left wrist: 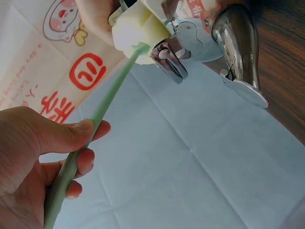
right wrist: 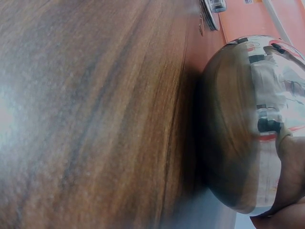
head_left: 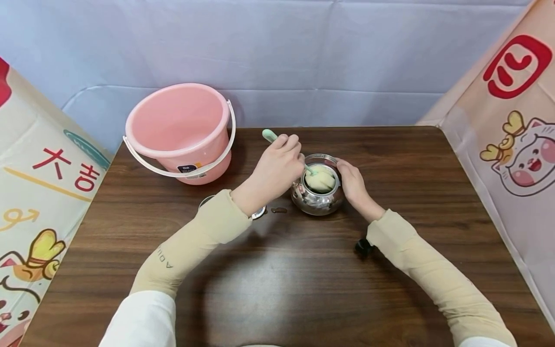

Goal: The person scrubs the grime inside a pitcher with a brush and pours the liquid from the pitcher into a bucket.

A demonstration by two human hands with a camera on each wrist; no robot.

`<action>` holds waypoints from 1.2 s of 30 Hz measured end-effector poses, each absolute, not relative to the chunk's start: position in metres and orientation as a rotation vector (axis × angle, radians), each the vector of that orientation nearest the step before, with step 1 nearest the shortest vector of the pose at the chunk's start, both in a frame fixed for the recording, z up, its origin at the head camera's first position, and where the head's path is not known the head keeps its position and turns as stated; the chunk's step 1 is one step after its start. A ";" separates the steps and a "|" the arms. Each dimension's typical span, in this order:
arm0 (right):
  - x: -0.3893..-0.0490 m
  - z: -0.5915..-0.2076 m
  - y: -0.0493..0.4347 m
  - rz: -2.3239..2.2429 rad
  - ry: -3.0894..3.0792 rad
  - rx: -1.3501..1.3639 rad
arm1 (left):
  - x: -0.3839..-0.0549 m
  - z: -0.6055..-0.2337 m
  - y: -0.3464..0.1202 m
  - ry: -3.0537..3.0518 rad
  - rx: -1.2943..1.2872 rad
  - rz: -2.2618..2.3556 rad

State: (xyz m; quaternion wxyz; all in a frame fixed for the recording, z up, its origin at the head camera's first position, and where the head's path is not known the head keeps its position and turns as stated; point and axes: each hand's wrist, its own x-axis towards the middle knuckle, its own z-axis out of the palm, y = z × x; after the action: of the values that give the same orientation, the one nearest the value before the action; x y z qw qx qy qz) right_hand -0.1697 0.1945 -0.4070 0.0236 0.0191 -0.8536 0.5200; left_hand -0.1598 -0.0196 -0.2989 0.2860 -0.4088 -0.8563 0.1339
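A green-handled sponge brush (left wrist: 102, 107) with a pale yellow sponge head (head_left: 320, 179) is gripped by the handle in my left hand (head_left: 277, 168). Its head sits in the mouth of a shiny steel teapot (head_left: 318, 205), bulging at the opening. The left wrist view shows the thumb and fingers around the handle, and the pot's spout (left wrist: 238, 47). My right hand (head_left: 353, 185) holds the teapot from its right side. In the right wrist view, part of that hand (right wrist: 290, 181) lies against the polished wall of the pot, which stands on the wooden table.
A pink bucket (head_left: 197, 168) with a white handle stands at the back left. Partly hidden behind the left forearm is a round metal lid (head_left: 259, 213), with a small wet spot (head_left: 279, 210) beside it. A small black object (head_left: 363, 247) shows by the right wrist.
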 end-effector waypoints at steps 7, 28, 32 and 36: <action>-0.170 -0.407 0.194 1.609 -2.624 0.081 | -0.157 -0.297 -0.029 -2.327 -1.042 0.293; -0.171 -0.406 0.193 1.610 -2.629 0.089 | -0.154 -0.305 -0.054 -2.309 -0.898 0.056; -0.171 -0.407 0.194 1.607 -2.619 0.066 | -0.154 -0.304 -0.058 -2.299 -0.874 -0.019; -0.171 -0.407 0.194 1.590 -2.611 0.057 | -0.154 -0.306 -0.062 -2.290 -0.852 -0.067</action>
State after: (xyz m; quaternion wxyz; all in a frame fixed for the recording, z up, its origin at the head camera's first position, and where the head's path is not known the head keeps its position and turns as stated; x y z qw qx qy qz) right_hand -0.1708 0.1936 -0.4070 0.0423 0.0185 -0.8532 0.5196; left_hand -0.1542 -0.0622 -0.3062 0.3416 -0.3275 -0.8806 -0.0256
